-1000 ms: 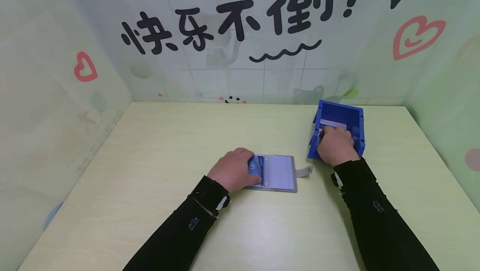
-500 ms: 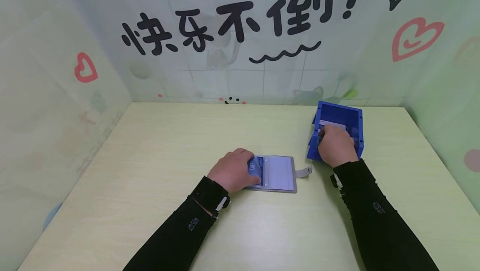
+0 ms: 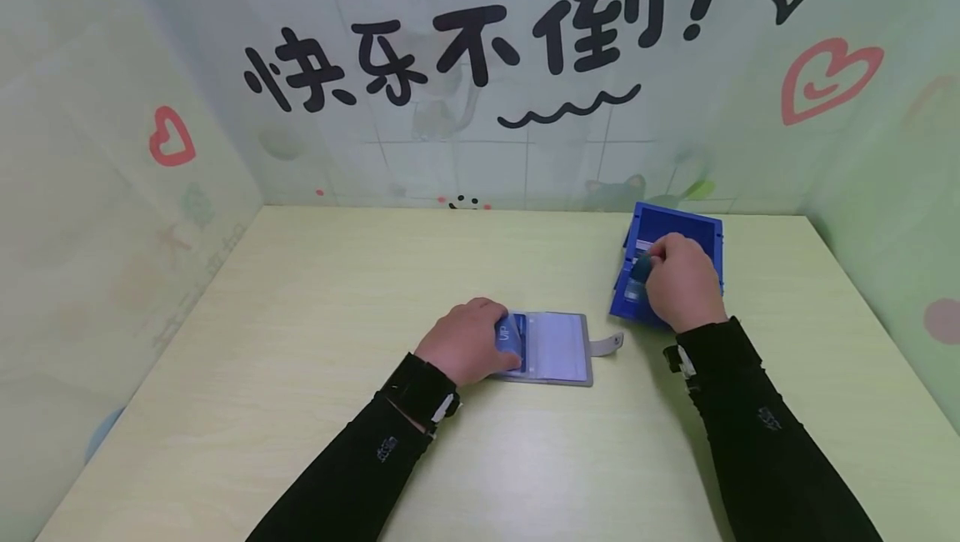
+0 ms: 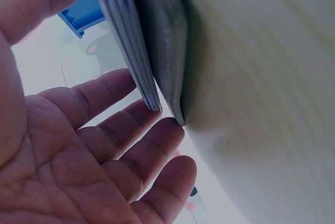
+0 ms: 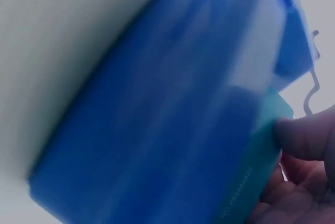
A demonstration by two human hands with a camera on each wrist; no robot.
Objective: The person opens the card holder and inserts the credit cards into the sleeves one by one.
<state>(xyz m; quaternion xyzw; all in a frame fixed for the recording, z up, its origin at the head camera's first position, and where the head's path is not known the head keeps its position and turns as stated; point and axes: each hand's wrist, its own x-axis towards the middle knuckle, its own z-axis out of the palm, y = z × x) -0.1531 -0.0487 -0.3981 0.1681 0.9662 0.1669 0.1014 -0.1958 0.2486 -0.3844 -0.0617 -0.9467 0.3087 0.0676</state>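
Lifted a teal card (image 3: 640,281) up out of the blue bin (image 3: 707,229), pinched in the right hand (image 3: 681,282) fingers, bin tipped beneath. Kept the left hand (image 3: 467,340) pressed flat, fingers relaxed, on the open cardholder (image 3: 553,348) on the counter (image 3: 315,292). Looked bound for a sleeve.

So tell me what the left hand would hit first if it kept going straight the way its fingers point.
The left hand points right across the open card holder it rests on. Going on, it would probably cross the clear pages and meet the grey strap tab first.
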